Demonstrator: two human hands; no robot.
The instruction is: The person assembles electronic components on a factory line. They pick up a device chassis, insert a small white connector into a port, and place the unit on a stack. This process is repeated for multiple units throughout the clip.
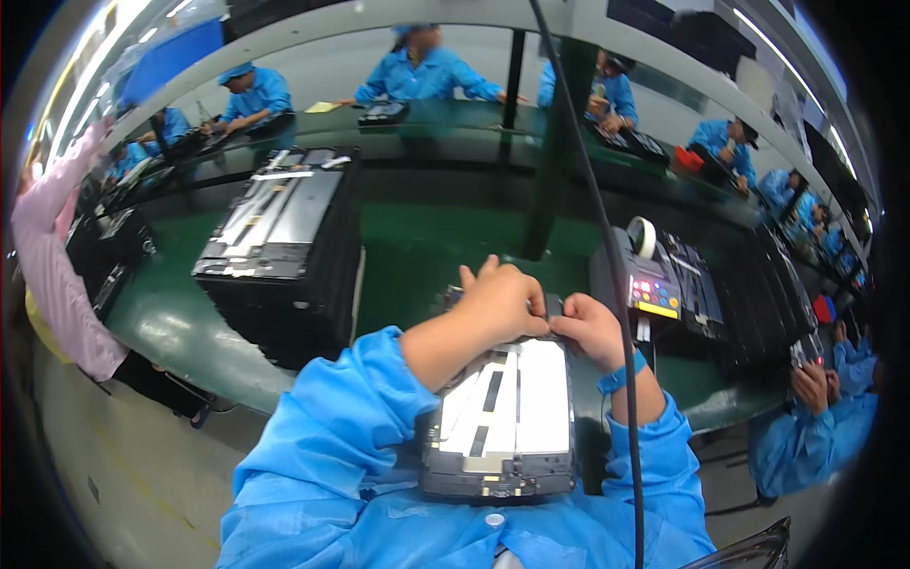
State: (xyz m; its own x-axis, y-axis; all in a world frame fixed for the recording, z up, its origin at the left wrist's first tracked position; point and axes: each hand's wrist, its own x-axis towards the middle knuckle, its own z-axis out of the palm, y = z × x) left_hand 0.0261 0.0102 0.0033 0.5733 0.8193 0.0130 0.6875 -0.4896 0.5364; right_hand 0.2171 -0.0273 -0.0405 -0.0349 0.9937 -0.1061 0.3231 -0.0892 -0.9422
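Right in front of me lies a flat tablet-like device part [502, 408] with a bright silver plate, dark strips and a black frame with small circuit parts along its near edge. My left hand [500, 302] reaches over its far end, thumb and forefinger pinched together, other fingers raised. Close beside it, my right hand [590, 330] is closed with its fingertips at the same far edge. The fingertips of both hands nearly meet over a small dark piece; what exactly they grip is too small to make out. A blue band [622, 374] circles my right wrist.
A tall stack of black trays topped with silver panels [284, 213] stands left on the green table [436, 223]. At right are a grey tape dispenser [637, 275] with a white roll and more black stacks [758, 294]. A black cable [599, 204] hangs across. Several co-workers [417, 71] sit around.
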